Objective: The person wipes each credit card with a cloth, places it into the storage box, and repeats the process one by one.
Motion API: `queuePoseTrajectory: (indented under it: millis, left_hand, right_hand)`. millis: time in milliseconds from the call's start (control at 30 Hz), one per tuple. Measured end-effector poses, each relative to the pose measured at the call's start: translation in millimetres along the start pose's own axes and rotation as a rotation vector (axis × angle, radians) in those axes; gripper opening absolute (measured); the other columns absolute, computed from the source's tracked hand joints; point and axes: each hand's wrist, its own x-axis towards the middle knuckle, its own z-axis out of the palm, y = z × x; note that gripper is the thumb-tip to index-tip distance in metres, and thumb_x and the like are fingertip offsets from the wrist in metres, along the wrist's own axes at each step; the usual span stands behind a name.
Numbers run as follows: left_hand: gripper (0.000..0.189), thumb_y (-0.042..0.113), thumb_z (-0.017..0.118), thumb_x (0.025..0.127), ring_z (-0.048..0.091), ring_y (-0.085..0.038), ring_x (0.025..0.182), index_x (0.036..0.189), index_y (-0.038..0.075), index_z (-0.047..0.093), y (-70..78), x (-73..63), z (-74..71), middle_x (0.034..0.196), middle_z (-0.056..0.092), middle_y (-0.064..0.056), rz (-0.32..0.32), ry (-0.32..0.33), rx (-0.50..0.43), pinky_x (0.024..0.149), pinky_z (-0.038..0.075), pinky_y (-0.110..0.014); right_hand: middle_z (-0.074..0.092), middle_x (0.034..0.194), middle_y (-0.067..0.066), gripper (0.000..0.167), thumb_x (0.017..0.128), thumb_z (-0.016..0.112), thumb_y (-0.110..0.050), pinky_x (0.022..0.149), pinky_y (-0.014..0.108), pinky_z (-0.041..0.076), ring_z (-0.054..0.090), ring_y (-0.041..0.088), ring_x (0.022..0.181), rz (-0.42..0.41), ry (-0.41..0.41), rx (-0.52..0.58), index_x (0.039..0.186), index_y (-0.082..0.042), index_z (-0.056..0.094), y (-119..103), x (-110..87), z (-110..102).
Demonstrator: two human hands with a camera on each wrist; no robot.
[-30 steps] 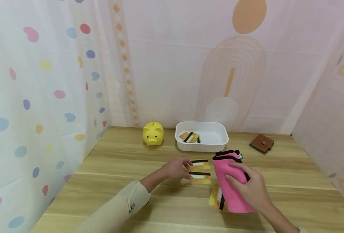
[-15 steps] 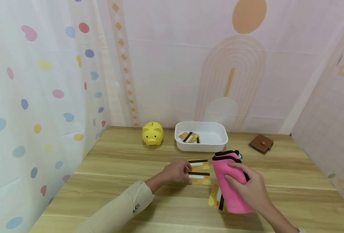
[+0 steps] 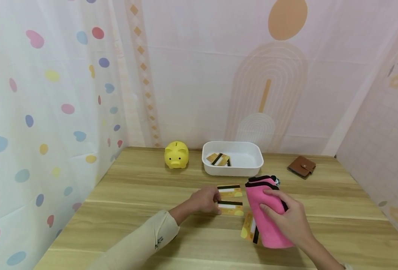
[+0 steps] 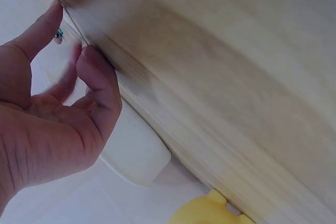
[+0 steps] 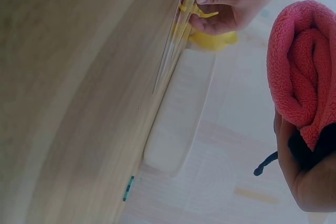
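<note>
Two yellow-orange bank cards, each with a black stripe, lie one behind the other in mid-table. My left hand [image 3: 204, 199] pinches the nearer bank card [image 3: 231, 208] at its left end, with thumb and fingertips at the card's thin edge in the left wrist view. The farther bank card [image 3: 231, 191] lies just behind. My right hand [image 3: 291, 219] grips a folded pink fleecy cloth [image 3: 264, 213] with black edging and a small charm at its top. Partly under the cloth in the head view is a third bank card [image 3: 247, 228].
A white tray [image 3: 234, 171] with several cards stands at the back. To its left is a yellow piggy bank [image 3: 176, 155]; to its right lies a brown wallet [image 3: 301, 167]. Patterned curtains hang behind and at both sides of the wooden table [image 3: 145, 187].
My left hand has closed in on the nearer card's left end, and that card has shifted slightly toward me. The right hand and pink cloth have stayed nearly still.
</note>
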Motion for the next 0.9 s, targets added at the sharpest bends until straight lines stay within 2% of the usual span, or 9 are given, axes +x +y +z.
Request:
queuePoseTrajectory:
  millis: [133, 467, 767, 900]
  left_hand:
    - [0.042, 0.029, 0.088, 0.074, 0.054, -0.012, 0.082, 0.106, 0.011, 0.066, -1.7, 0.6, 1.7, 0.093, 0.059, 0.004, -0.004, 0.000, 0.009, 0.071, 0.049, -0.032]
    - [0.043, 0.029, 0.091, 0.070, 0.051, -0.012, 0.077, 0.097, 0.013, 0.061, 0.0, -0.2, 2.0, 0.087, 0.055, 0.004, 0.003, -0.026, 0.017, 0.065, 0.046, -0.029]
    - [0.044, 0.009, 0.087, 0.075, 0.054, -0.008, 0.068, 0.103, 0.007, 0.054, -3.7, -1.2, 2.4, 0.076, 0.061, 0.004, 0.124, -0.031, -0.138, 0.066, 0.048, -0.024]
    - [0.042, 0.003, 0.083, 0.077, 0.055, -0.008, 0.064, 0.107, 0.003, 0.053, -5.5, -3.4, 2.8, 0.075, 0.061, 0.002, 0.133, -0.021, -0.254, 0.061, 0.047, -0.023]
  right_hand:
    - [0.072, 0.112, 0.004, 0.036, 0.080, 0.084, -0.010, 0.048, 0.026, 0.052, 0.061, 0.009, 0.068, -0.001, -0.006, -0.003, 0.113, -0.016, 0.070, 1.6, -0.3, 0.3]
    - [0.072, 0.112, 0.006, 0.036, 0.080, 0.083, -0.009, 0.048, 0.026, 0.052, 0.061, 0.008, 0.066, -0.012, -0.011, 0.009, 0.113, -0.016, 0.070, 0.5, 0.2, 1.3]
    - [0.072, 0.112, 0.004, 0.034, 0.081, 0.083, -0.011, 0.050, 0.024, 0.051, 0.059, 0.007, 0.072, -0.030, -0.001, -0.005, 0.112, -0.016, 0.071, 0.0, -0.3, 3.7]
    - [0.072, 0.112, 0.001, 0.034, 0.081, 0.083, -0.012, 0.053, 0.024, 0.052, 0.061, 0.007, 0.076, -0.025, -0.007, -0.007, 0.112, -0.017, 0.071, 0.4, -0.1, 4.4]
